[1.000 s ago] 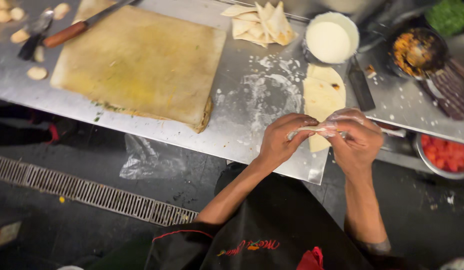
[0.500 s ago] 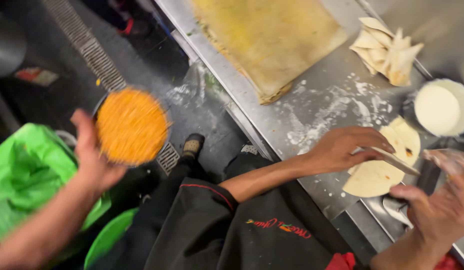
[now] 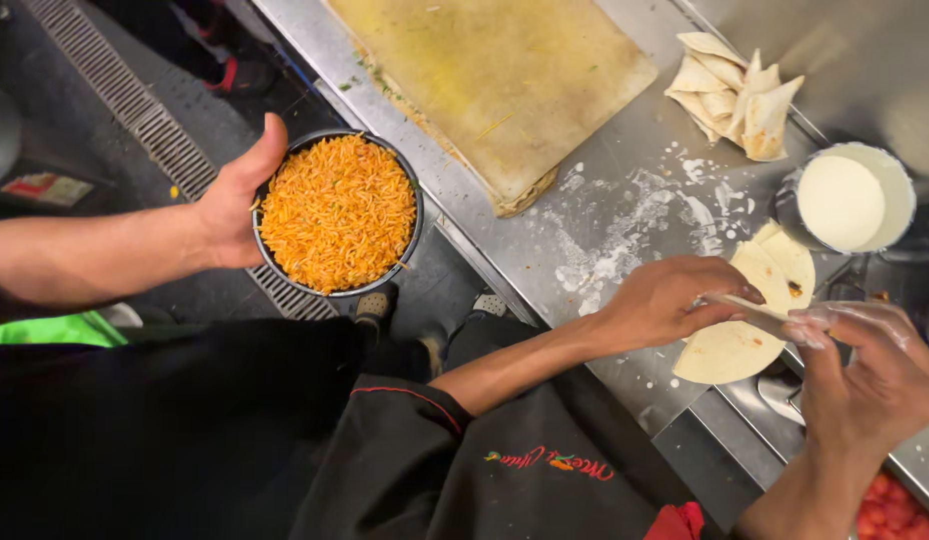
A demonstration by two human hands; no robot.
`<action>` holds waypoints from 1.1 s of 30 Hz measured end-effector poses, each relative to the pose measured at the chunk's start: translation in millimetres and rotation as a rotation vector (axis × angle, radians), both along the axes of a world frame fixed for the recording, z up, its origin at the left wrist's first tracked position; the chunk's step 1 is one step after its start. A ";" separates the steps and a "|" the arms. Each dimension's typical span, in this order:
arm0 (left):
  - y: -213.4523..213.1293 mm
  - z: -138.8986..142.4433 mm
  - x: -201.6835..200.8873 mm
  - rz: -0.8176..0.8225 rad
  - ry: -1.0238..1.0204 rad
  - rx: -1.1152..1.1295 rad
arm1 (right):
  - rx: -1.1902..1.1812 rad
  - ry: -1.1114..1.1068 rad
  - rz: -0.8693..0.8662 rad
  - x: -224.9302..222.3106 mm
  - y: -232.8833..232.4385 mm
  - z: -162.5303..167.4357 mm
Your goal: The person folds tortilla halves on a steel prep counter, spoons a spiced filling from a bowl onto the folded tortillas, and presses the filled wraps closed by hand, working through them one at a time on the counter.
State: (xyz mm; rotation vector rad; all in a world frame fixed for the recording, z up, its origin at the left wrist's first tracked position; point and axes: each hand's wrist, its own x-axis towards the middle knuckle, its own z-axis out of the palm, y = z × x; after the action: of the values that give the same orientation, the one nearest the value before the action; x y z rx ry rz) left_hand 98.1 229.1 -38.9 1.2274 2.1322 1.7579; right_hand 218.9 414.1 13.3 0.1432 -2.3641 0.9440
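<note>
At lower right of the frame, the right hand [image 3: 869, 385] and, just left of it, the left hand [image 3: 674, 300] pinch together on a thin pastry strip [image 3: 749, 312], fingertips closed on its two ends above the stacked round pastry sheets [image 3: 729, 345] on the steel counter [image 3: 584, 230]. The step in hand appears to be folding a wrapper; the next move likely calls for a firm crease. At left, a co-worker's hand [image 3: 229, 200] grips a bowl of orange shredded filling [image 3: 339, 212]. Farther up: a yellow cutting board [image 3: 494, 80], a cup of white paste [image 3: 842, 200], folded pastries [image 3: 739, 95].
</note>
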 end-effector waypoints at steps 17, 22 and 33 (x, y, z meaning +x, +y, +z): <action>23.1 -26.0 1.4 -0.251 -0.728 0.427 | -1.098 0.136 -0.061 -25.2 -26.7 28.4; 15.1 2.7 -12.9 -0.193 -0.329 0.252 | 0.081 -0.054 -0.206 -17.4 -29.9 70.4; 17.2 30.6 -20.2 -0.233 -0.198 0.132 | 0.250 -0.111 -0.138 -36.5 -36.9 73.1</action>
State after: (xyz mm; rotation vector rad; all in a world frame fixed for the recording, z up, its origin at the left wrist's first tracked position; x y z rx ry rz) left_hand 77.9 246.3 -8.3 1.2168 1.7160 1.8537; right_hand 182.4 377.2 86.4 0.0241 -2.5519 0.6032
